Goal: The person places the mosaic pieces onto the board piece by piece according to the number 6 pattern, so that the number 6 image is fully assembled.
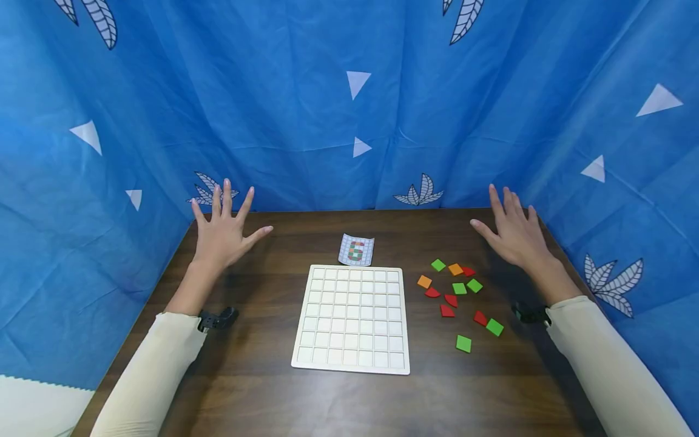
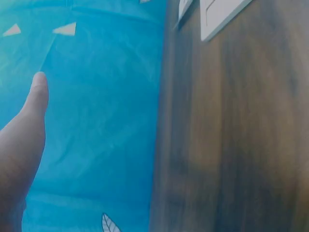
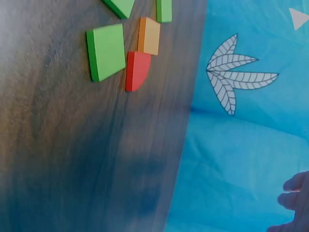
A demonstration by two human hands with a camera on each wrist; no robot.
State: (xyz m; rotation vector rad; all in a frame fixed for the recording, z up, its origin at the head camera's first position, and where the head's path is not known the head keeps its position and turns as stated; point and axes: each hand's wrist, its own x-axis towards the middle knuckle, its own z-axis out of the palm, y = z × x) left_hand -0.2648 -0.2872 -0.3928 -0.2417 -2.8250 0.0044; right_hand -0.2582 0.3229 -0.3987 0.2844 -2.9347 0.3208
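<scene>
Both are spread wide on my feed, left hand [image 1: 220,241] and right hand [image 1: 516,235]; between them I see a white, square gridded board [image 1: 352,315], a small paper card [image 1: 357,250] and, nearer the right one, flat green, orange and red pieces [image 1: 459,289].

I see the white board [image 2: 221,13] cut off in my left wrist view, the right hand [image 3: 300,205] in my right.

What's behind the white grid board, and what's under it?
Behind the white grid board lies a small card showing a 6. The table shows around the board; whatever is beneath is covered.
</scene>
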